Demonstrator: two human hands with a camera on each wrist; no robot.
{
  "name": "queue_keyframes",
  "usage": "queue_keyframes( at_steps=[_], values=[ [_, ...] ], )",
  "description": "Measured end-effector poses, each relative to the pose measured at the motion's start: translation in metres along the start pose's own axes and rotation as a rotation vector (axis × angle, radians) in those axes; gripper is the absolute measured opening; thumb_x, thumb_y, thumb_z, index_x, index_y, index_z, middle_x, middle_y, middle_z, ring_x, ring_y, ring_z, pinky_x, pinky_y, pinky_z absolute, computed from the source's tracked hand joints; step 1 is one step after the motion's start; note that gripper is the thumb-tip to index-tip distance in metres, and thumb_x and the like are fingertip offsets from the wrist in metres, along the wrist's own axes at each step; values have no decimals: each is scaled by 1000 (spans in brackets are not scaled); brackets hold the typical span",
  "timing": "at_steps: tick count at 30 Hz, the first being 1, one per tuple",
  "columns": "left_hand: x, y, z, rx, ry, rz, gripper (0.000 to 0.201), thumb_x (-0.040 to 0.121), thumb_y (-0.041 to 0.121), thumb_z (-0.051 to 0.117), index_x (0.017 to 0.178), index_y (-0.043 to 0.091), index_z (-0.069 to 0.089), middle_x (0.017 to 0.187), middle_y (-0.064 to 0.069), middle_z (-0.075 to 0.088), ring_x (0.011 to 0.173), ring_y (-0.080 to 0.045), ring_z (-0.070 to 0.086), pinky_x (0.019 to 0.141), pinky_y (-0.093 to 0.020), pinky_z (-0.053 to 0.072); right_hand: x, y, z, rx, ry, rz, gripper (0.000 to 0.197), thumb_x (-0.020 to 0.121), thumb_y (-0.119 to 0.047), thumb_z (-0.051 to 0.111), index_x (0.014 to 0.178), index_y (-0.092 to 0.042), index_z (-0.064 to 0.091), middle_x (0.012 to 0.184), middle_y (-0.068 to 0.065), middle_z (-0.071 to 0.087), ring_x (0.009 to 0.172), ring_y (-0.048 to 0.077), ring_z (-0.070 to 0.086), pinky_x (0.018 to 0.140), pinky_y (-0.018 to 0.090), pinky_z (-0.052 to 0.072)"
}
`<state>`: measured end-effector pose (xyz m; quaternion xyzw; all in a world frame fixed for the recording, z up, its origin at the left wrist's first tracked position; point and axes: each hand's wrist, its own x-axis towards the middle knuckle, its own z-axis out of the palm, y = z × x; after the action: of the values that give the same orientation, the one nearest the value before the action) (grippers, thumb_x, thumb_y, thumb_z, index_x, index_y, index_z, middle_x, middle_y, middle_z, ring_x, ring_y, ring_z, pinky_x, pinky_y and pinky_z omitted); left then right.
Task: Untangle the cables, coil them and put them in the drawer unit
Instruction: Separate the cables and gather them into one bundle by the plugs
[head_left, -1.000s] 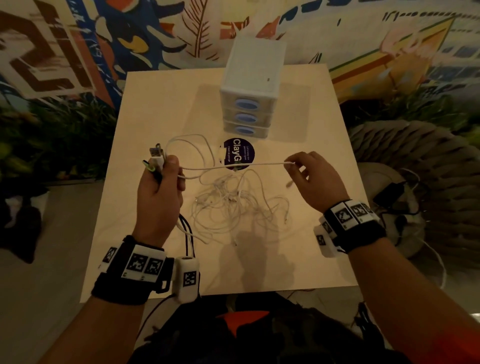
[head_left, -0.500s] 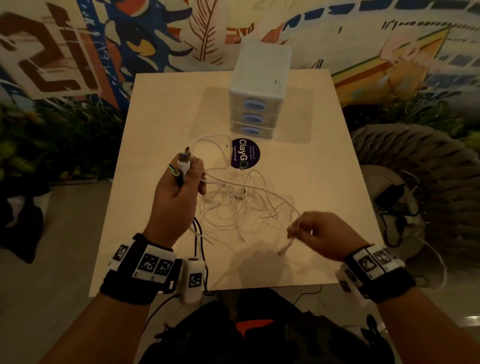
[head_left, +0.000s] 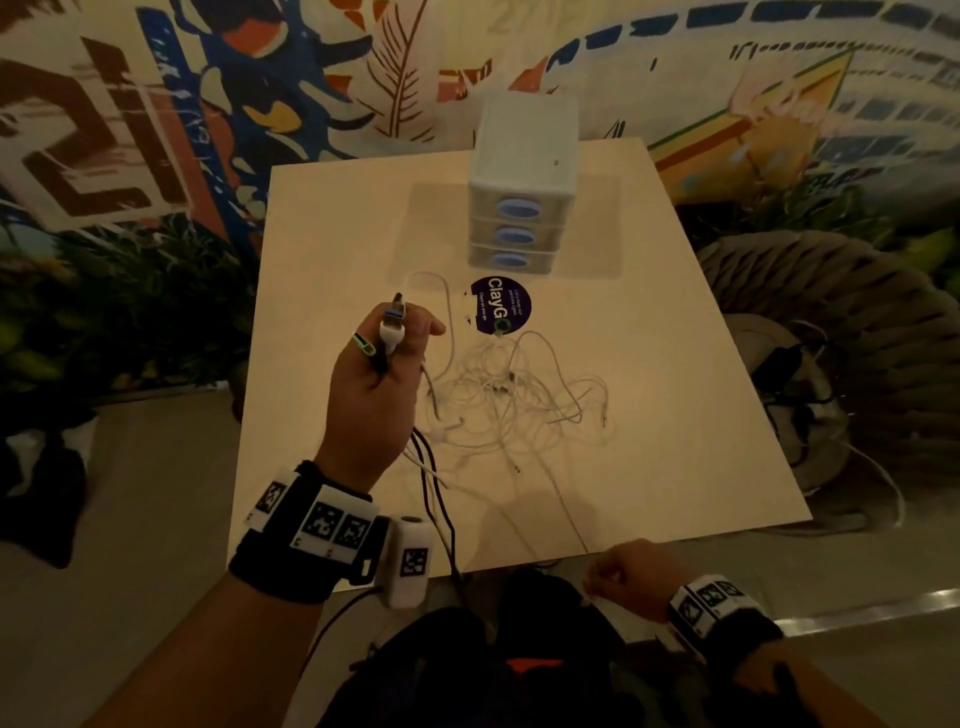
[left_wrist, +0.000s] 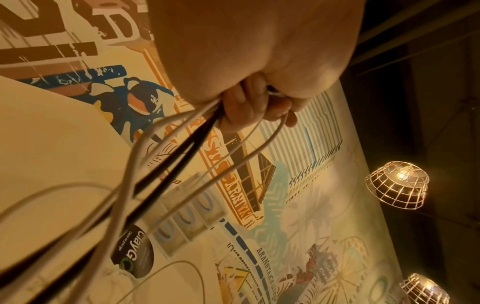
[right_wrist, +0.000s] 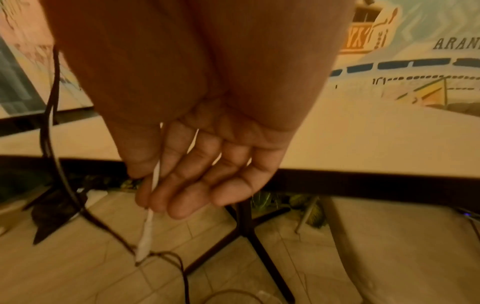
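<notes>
Round dark purple sticker (head_left: 500, 305) on the table (head_left: 675, 364): white lettering "ClayG", the last character a round emblem; smaller lines beside it, of which "Clean as you go" can be read in the left wrist view (left_wrist: 133, 250).

Wall mural (right_wrist: 415, 61): black capitals "ARAN", cut off at the frame edge; left wrist view gives "ARANETA".

Cable tangle (head_left: 511, 395) mid-table (head_left: 675, 364), before sticker (head_left: 501, 306); drawer unit (head_left: 522, 187) behind.
</notes>
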<state>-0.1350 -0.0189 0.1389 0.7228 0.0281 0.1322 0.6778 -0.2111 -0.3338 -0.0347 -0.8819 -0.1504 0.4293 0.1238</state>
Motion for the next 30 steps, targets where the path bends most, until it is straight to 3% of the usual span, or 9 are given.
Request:
queue_keyframes(
  at_steps=[4, 6, 9, 12, 17, 21, 26, 28, 30],
  values=[
    [-4, 7, -7, -33, -92, -26, 30, 103, 43, 48, 91, 22, 65, 58, -8, 31, 49, -15, 27, 44, -30, 22, 1, -3, 22, -22, -103, 70, 49, 95, -54, 57, 137, -27, 58, 126, -3, 67, 113, 15, 63, 89, 25, 48],
    [-7, 11, -12, -32, -172, -42, 29, 105, 40, 48, 89, 24, 66, 57, -2, 34, 49, -11, 29, 45, -22, 25, -2, -5, 15, -19, -121, 87, 59, 91, -61, 58, 141, -30, 54, 129, -6, 66, 118, 15, 62, 98, 27, 49],
    [-9, 17, -14, 42, -295, -10, 29, 103, 42, 52, 88, 25, 70, 57, 13, 45, 50, -6, 34, 49, -15, 30, -18, -25, -29, 64, 150, 2, 42, 94, -65, 49, 108, -33, 71, 100, -11, 73, 92, 8, 68, 83, 28, 54],
    [-14, 26, -7, 95, -417, 34, 23, 103, 26, 55, 91, 18, 72, 64, 19, 63, 52, 1, 46, 54, -9, 36, -42, -70, -95, 542, 461, -140, 62, 94, -69, 28, 92, -30, 77, 76, -4, 74, 67, 9, 68, 67, 23, 52],
    [-17, 26, 2, 142, -704, 135, 15, 96, 11, 64, 99, 7, 78, 87, 20, 72, 79, -4, 67, 73, -18, 48, -29, -123, -174, 938, 362, -310, 83, 95, -67, 12, 110, -16, 75, 82, 9, 76, 70, 21, 69, 63, 25, 50],
    [-21, 19, 8, 210, -829, 108, 15, 96, 16, 69, 101, 8, 80, 96, 5, 78, 89, -13, 73, 80, -26, 54, -10, -138, -196, 957, 404, -385, 56, 109, -47, 31, 111, -11, 73, 85, 14, 75, 71, 27, 66, 68, 35, 49],
    [-24, 10, -1, 264, -745, -35, 18, 101, 16, 63, 100, 11, 80, 96, 7, 79, 96, -11, 73, 84, -26, 55, -9, -133, -206, 813, 596, -517, 41, 111, -31, 35, 99, -12, 69, 71, 3, 69, 61, 22, 63, 63, 36, 48],
    [-23, 13, -3, 254, -623, -78, 26, 105, 13, 54, 102, 5, 78, 76, 13, 74, 86, -4, 72, 75, -25, 52, -14, -133, -208, 783, 637, -566, 39, 110, -34, 35, 92, -16, 64, 68, 1, 64, 60, 19, 60, 63, 37, 49],
    [-22, 11, -2, 184, -452, -169, 32, 107, 13, 46, 105, -1, 75, 61, -4, 56, 88, -17, 57, 64, -48, 42, -21, -135, -209, 712, 639, -598, 37, 109, -36, 36, 85, -22, 60, 68, -4, 60, 60, 15, 58, 64, 34, 50]
  ],
)
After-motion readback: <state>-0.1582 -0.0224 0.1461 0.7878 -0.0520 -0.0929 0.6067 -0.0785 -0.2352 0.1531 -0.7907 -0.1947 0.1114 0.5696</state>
